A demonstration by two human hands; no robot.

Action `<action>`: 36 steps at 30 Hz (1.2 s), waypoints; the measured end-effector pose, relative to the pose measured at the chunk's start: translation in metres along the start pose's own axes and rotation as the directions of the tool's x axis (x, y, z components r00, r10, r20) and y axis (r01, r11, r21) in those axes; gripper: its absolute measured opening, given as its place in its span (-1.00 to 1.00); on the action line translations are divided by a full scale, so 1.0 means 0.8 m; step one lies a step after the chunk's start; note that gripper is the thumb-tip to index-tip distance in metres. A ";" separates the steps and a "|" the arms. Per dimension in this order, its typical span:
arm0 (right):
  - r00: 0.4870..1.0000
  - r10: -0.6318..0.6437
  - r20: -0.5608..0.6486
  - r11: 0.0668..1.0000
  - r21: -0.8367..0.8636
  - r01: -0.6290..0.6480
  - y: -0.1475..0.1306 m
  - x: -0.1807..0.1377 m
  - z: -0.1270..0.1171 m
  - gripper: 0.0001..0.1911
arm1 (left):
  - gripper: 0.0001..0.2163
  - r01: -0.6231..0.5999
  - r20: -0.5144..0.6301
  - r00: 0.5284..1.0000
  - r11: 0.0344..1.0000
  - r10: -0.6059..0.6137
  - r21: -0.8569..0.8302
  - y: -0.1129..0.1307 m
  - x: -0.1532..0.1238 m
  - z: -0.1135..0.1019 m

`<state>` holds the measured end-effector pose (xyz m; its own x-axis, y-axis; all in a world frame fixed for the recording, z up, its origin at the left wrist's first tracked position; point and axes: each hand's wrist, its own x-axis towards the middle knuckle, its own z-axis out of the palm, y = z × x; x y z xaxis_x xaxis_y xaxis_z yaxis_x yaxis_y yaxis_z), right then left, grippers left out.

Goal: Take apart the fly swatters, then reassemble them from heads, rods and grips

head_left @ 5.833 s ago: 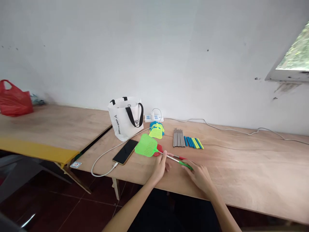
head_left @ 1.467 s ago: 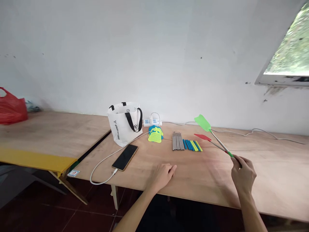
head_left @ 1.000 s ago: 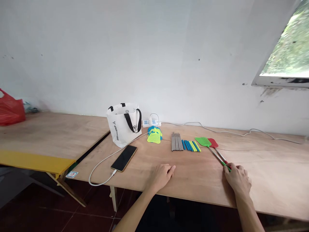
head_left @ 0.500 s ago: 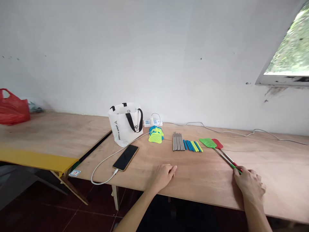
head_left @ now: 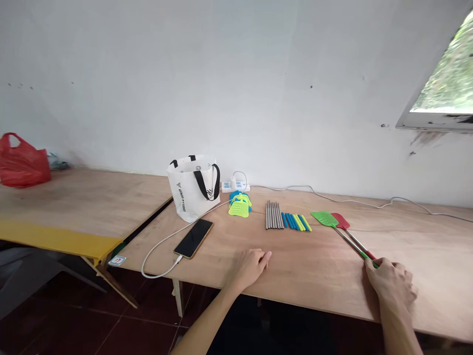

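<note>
My right hand [head_left: 392,286] is closed around the handles of two fly swatters near the table's right front. The green fly swatter [head_left: 325,218] lies with its head partly over that of the red fly swatter [head_left: 341,221], both heads pointing up and left. My left hand [head_left: 253,267] rests on the tabletop by the front edge, fingers curled in and nothing seen in them. Beyond it lie a row of metal tubes [head_left: 274,215] and a row of blue and yellow handle sleeves [head_left: 296,222]. A small pile of yellow and blue swatter heads [head_left: 239,206] lies farther back.
A phone [head_left: 194,238] on a white charging cable [head_left: 155,246] lies left of my left hand. Behind it stands a white tote bag [head_left: 192,192], beside a power strip [head_left: 235,186] at the wall. A red plastic bag [head_left: 24,165] sits on the left-hand table.
My right hand and the two fly swatters have shifted a little to the right. My left hand stays in place on the table.
</note>
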<state>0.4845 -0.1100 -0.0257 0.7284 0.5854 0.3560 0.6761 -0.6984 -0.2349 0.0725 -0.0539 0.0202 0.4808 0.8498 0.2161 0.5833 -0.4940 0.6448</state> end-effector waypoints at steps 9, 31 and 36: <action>0.999 0.002 0.053 1.000 0.013 -0.002 -0.005 -0.001 -0.007 -0.48 | -0.47 0.019 -0.005 1.000 1.000 -0.019 0.002 0.005 0.000 -0.004; 1.000 -0.011 0.014 0.986 0.164 0.008 -0.022 -0.013 -0.007 -0.48 | -0.45 0.084 -0.049 0.996 0.816 -0.068 0.572 -0.106 0.170 -0.040; 1.000 -0.018 0.016 0.988 0.154 0.015 -0.024 -0.015 -0.007 -0.47 | -0.46 0.166 -0.095 0.986 0.803 -0.136 0.572 -0.109 0.181 -0.035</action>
<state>0.4626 -0.1061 -0.0201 0.7179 0.6045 0.3452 0.6961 -0.6176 -0.3661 0.0732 0.1175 0.0160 0.3324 0.9228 0.1949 0.9228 -0.3609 0.1346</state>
